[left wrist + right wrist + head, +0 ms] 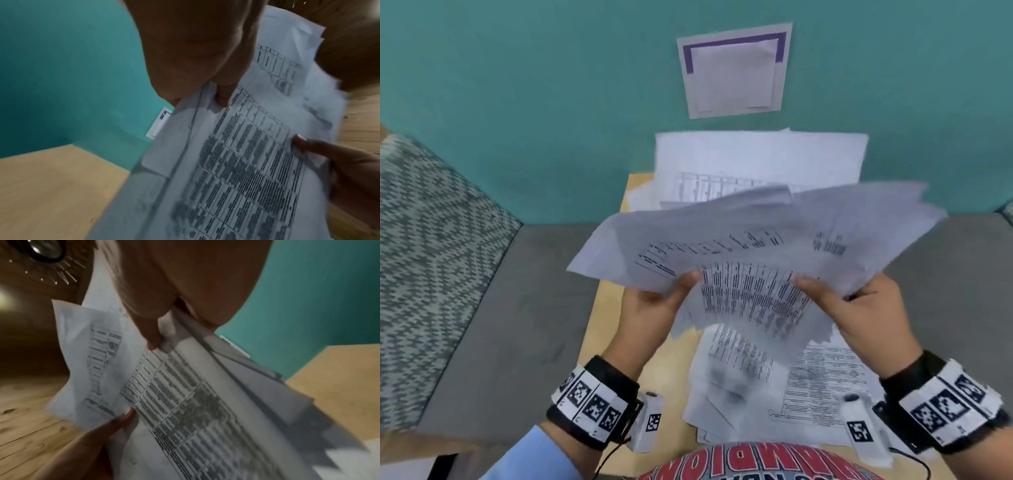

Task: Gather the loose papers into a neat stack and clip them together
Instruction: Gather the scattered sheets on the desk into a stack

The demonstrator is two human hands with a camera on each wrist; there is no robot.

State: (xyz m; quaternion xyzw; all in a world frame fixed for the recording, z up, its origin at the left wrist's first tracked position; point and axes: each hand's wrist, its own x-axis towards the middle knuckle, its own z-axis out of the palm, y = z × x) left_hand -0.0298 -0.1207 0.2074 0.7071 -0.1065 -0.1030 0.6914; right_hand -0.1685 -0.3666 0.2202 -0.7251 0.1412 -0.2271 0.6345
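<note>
A fanned bundle of printed white papers [756, 246] hangs above the wooden table [606, 329]. My left hand [654, 301] pinches its near left edge, thumb on top. My right hand [859, 308] grips the near right edge, thumb on the printed sheet. The left wrist view shows the same bundle [236, 162] under my left hand [205, 65], with the right thumb at the far side. In the right wrist view my right hand [174, 305] holds the sheets [185, 402]. More loose papers [774, 383] lie on the table below, and another pile [756, 161] sits at the back. No clip is visible.
A teal wall [534, 102] rises behind the table, with a framed paper [736, 72] stuck on it. A grey seat [517, 325] and a patterned cushion [431, 240] lie to the left. Grey surface [969, 274] also flanks the table on the right.
</note>
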